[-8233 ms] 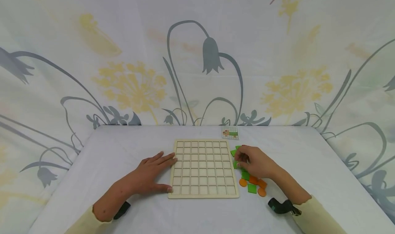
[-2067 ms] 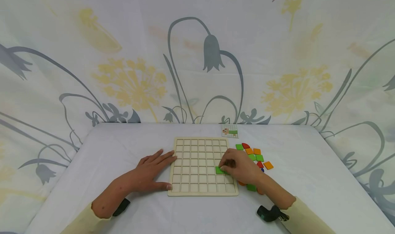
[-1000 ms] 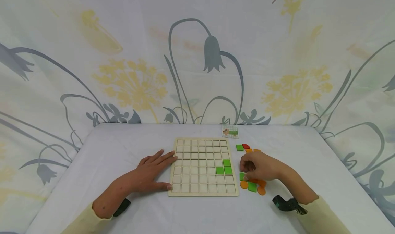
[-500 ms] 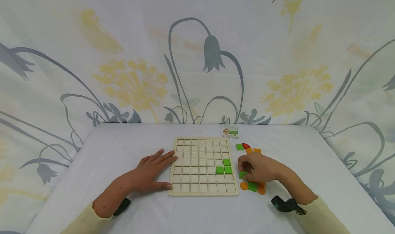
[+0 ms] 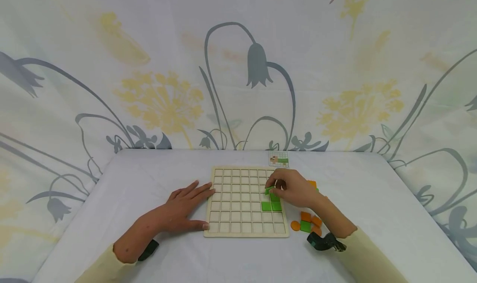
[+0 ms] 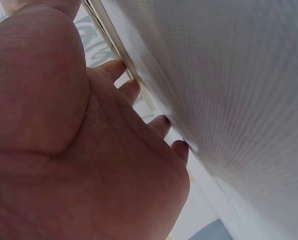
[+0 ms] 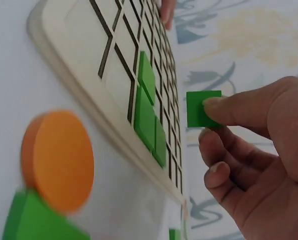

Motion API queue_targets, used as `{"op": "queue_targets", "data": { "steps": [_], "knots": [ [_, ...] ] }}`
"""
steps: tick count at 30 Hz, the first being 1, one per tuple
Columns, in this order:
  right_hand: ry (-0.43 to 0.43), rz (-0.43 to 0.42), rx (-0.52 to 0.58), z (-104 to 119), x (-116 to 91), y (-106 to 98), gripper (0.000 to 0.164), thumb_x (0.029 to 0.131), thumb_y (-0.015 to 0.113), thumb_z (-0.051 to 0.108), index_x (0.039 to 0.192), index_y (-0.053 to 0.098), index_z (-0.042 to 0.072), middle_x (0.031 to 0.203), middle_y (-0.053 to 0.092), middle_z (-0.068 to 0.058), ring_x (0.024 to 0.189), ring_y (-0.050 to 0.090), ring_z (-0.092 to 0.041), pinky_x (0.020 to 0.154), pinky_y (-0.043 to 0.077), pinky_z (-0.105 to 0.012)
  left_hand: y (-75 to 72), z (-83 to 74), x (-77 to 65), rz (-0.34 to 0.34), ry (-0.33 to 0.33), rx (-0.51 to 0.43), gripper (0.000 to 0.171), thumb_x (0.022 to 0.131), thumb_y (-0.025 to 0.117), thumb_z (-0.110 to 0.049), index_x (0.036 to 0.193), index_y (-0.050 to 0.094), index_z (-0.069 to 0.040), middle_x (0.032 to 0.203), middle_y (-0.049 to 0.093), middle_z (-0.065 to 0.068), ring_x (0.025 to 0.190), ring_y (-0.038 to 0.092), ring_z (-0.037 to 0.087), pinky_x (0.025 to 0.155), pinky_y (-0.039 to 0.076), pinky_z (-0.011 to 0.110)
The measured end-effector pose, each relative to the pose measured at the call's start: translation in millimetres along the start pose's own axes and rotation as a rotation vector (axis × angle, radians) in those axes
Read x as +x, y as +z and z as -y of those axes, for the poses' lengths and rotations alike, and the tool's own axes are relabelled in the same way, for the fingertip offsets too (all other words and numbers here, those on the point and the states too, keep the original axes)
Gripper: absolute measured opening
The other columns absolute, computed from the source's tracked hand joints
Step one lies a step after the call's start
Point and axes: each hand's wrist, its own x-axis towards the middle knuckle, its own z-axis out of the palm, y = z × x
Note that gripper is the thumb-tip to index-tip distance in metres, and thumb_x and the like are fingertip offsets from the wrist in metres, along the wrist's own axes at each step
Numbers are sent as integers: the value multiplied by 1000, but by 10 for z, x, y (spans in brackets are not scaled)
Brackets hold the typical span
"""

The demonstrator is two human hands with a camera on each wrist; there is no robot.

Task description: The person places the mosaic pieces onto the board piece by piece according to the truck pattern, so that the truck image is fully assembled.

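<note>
A wooden grid board lies on the table, with three green square tiles set together in cells near its right edge. My right hand pinches another green square tile between thumb and fingers. In the right wrist view that tile is raised off the board's face; in the head view it overlaps a cell left of the upper set tile. My left hand lies with spread, straight fingers at the board's left edge. Its fingertips touch the rim in the left wrist view.
Right of the board lie loose tiles: an orange disc, a green square, and several orange pieces. My right hand and forearm hide part of the pile. A small picture card lies behind the board's right corner.
Three green tiles have come onto the board since the oldest frame. My right hand has picked a green tile from the pile and moved left over the board. The left hand stays put.
</note>
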Motion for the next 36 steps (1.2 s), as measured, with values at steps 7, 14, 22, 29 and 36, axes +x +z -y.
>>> {"op": "queue_targets", "data": {
  "steps": [7, 14, 22, 29, 36],
  "knots": [
    [31, -9, 11, -19, 147, 129, 12, 95, 78, 5, 102, 83, 12, 92, 70, 7, 73, 55, -11, 68, 49, -26, -10, -14, 3, 5, -7, -6, 94, 94, 69, -67, 169, 31, -25, 177, 20, -3, 164, 11, 39, 119, 24, 68],
    [60, -1, -21, -29, 123, 155, 14, 95, 77, 2, 103, 84, 11, 91, 70, 7, 71, 54, -8, 66, 47, -25, -16, -20, -11, -2, -2, -10, 94, 94, 69, -67, 169, 31, -24, 177, 20, -3, 164, 11, 39, 118, 24, 68],
    [96, 16, -34, -30, 102, 164, 12, 94, 80, 7, 88, 75, 16, 86, 65, 7, 73, 56, -9, 68, 50, -26, -12, -25, -8, -7, 0, -17, 93, 94, 71, -64, 169, 32, -24, 177, 21, -2, 163, 12, 40, 118, 25, 68],
    [55, -103, -87, -176, 91, 76, 9, 96, 76, 1, 95, 77, 10, 92, 70, 0, 72, 58, -10, 66, 50, -28, -10, -29, -8, -6, 2, -17, 93, 95, 71, -64, 169, 31, -24, 177, 22, -2, 163, 11, 40, 119, 24, 68],
    [201, -188, -208, -439, 37, -170, 16, 96, 70, -1, 108, 80, 4, 106, 70, -9, 76, 55, -15, 72, 49, -35, -13, -25, -9, -5, -4, -10, 94, 95, 71, -64, 169, 31, -24, 177, 21, -3, 164, 11, 39, 119, 24, 67]
  ]
}}
